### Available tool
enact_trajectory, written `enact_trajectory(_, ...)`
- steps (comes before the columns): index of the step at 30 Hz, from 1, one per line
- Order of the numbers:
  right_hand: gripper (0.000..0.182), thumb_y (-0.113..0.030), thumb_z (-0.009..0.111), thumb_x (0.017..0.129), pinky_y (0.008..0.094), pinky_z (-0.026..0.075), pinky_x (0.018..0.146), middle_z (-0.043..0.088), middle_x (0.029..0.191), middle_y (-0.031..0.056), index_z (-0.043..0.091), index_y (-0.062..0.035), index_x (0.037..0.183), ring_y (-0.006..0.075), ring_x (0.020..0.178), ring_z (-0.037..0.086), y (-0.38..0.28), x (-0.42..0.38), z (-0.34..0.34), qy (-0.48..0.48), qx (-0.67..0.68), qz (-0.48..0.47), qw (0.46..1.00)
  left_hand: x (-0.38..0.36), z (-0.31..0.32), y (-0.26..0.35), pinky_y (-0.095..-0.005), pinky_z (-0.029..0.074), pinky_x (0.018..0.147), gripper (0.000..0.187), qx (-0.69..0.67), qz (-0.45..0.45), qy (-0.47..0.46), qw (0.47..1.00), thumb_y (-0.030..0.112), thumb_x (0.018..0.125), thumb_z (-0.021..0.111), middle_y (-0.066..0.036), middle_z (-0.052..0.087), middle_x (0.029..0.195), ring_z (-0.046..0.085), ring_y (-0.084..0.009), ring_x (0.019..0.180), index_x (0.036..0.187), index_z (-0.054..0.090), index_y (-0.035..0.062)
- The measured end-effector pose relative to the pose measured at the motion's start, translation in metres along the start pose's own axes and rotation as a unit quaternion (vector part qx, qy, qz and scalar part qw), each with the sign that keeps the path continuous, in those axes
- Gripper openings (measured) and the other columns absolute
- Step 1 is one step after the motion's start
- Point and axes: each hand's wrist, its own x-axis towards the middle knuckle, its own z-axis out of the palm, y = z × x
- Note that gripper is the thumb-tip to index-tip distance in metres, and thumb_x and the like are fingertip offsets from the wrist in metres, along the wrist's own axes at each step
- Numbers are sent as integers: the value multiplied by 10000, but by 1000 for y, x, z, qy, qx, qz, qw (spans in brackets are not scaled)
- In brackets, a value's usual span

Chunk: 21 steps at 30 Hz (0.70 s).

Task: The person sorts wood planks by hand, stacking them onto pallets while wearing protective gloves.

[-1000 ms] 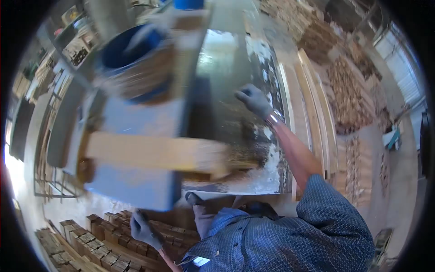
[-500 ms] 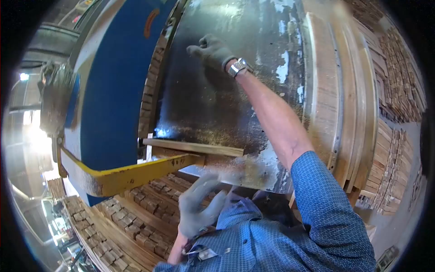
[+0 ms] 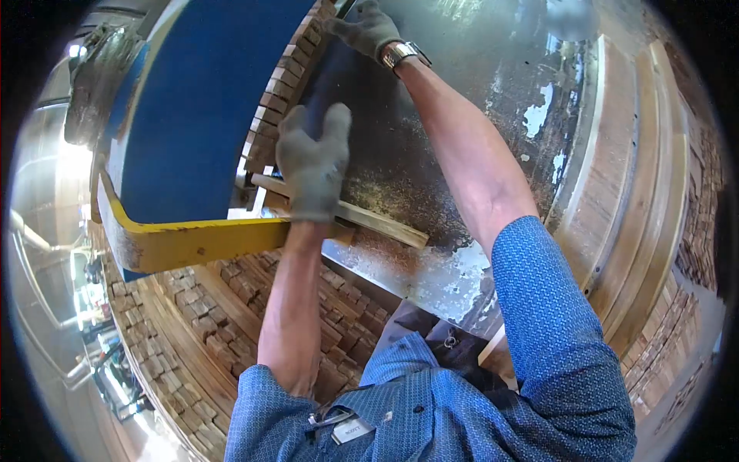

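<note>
My left hand (image 3: 314, 169), in a grey work glove, reaches over the near left part of the dark metal table (image 3: 462, 100). Its thumb stands apart from the fingers, whose tips are close to a row of wooden blocks (image 3: 283, 88). My right hand (image 3: 368, 32), also gloved and with a metal watch on the wrist, is farther forward over the table. Its fingers are apart, pointing left and forward near the far end of that row. A wooden strip (image 3: 385, 223) lies across the table's near end, partly hidden behind my left hand.
A blue machine panel (image 3: 204, 115) rises on the left. A yellow metal bar (image 3: 196, 242) juts out in front of it. Stacked wooden pieces (image 3: 204, 312) lie below at the near left. Long boards (image 3: 616, 154) run along the table's right side.
My left hand has moved forward from beside my body to the row of blocks. My right hand has gone farther forward. The view has shifted, showing more of the row.
</note>
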Motion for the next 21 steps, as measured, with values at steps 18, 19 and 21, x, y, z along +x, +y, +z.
enact_trajectory(18,885,-524,828,716,422,466,1005,620,1233,262,471,37,1300,398,1180,595,33,20,-28,-99,609,336,712,125,13,-74,-463,513,897,766,255,-311,297,866,649,809,571,-253,704,1089,681,-346,1060,983,709,-84)
enact_trajectory(19,852,-493,824,723,435,481,981,628,1218,257,476,16,1311,395,1157,610,32,21,-32,-67,569,343,744,116,5,-79,-462,513,895,765,257,-301,302,867,648,807,575,-253,704,1089,682,-345,1058,984,708,-85)
enact_trajectory(21,881,-500,824,718,439,476,997,613,1241,264,466,28,1324,397,1180,595,41,34,-34,-96,574,332,742,118,7,-79,-459,513,893,764,257,-285,312,869,645,803,584,-251,705,1089,683,-342,1054,987,707,-85)
